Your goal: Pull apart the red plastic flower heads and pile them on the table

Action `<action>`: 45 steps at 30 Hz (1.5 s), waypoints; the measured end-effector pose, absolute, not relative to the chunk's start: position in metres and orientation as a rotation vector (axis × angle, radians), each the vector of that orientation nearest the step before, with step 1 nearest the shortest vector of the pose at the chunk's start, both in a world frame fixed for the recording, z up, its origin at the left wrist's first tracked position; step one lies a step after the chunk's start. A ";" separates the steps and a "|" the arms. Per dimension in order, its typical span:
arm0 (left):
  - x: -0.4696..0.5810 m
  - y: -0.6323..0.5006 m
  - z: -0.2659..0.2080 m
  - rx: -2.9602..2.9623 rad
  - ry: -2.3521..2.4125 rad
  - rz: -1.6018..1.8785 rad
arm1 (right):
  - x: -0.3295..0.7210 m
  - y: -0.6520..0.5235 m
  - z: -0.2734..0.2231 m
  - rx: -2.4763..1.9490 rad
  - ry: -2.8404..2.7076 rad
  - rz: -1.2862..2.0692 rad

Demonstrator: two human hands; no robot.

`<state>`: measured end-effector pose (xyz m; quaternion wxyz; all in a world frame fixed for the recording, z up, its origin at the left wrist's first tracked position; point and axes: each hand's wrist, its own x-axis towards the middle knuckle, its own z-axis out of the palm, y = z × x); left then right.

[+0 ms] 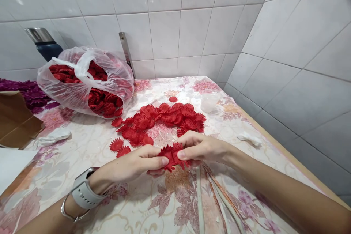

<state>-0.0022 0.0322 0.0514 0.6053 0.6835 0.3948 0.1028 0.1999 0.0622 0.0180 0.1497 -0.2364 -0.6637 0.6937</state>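
Both of my hands meet over the near middle of the table, thumbs on top. My left hand (149,161) is closed on a red fabric flower piece (169,158) with pointed petals. Right beside it, my right hand (196,148) pinches another red flower piece (181,155); the two pieces overlap or touch, and I cannot tell whether they are joined. Just beyond my fingers spreads a loose pile of the same red flower pieces (167,115). A few lie apart, near my left wrist.
A tied clear plastic bag (63,93) of red flower pieces stands back left, before a dark blue bottle (48,47). Purple flowers (31,93) and brown cardboard (16,120) lie far left. Thin strips or stems (219,193) lie below my right forearm. Crumpled tissue (249,139) sits right.
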 end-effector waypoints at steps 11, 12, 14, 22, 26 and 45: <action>0.009 0.025 0.033 2.202 1.235 0.323 | 0.185 0.049 0.021 -0.973 -2.145 1.122; 0.010 0.024 0.032 2.246 1.273 0.335 | 0.185 0.048 0.022 -0.963 -2.177 1.069; 0.010 0.024 0.032 2.295 1.354 0.353 | 0.186 0.047 0.022 -0.906 -2.283 0.932; 0.007 0.026 0.023 2.202 1.253 0.525 | 0.186 0.047 0.016 -0.832 -2.384 0.457; 0.010 0.025 0.025 1.690 1.218 0.769 | 0.181 0.046 0.014 -0.947 -2.091 0.566; 0.011 0.025 0.035 1.723 1.352 0.789 | 0.182 0.047 0.023 -0.931 -2.097 0.724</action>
